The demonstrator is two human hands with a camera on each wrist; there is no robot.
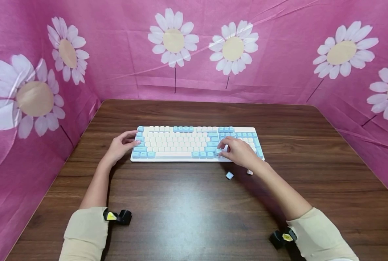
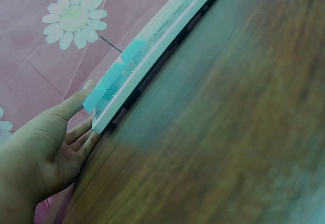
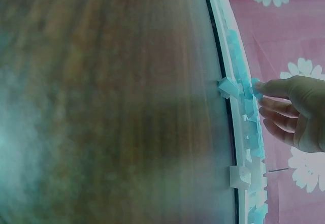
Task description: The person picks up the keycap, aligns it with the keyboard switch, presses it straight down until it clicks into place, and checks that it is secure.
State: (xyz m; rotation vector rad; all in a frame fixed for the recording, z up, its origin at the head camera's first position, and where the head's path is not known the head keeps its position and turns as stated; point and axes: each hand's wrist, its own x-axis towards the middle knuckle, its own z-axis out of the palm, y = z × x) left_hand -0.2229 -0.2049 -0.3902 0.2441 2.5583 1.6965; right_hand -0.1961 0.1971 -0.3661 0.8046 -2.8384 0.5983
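Note:
A white and light-blue keyboard [image 1: 174, 158] lies across the wooden table. At its left end my left hand [image 1: 118, 148] holds the edge. In the left wrist view, that hand's thumb is over the blue corner keys [image 2: 112, 76], with its fingers at the side of the case. Over the arrow-key area, my right hand [image 1: 239, 150] pinches a blue keycap [image 3: 256, 88], which stands higher than the keys around it in the right wrist view. Two loose keycaps lie in front of the keyboard: one pale blue [image 1: 229, 175], one white [image 1: 249, 172] beneath the right forearm.
The dark brown table [image 1: 167, 210] reaches toward me in front of the keyboard. A pink cloth with white daisies [image 1: 200, 83] hangs around its back and sides. Black cameras, left [image 1: 124, 217] and right [image 1: 277, 239], sit at the beige sleeve cuffs.

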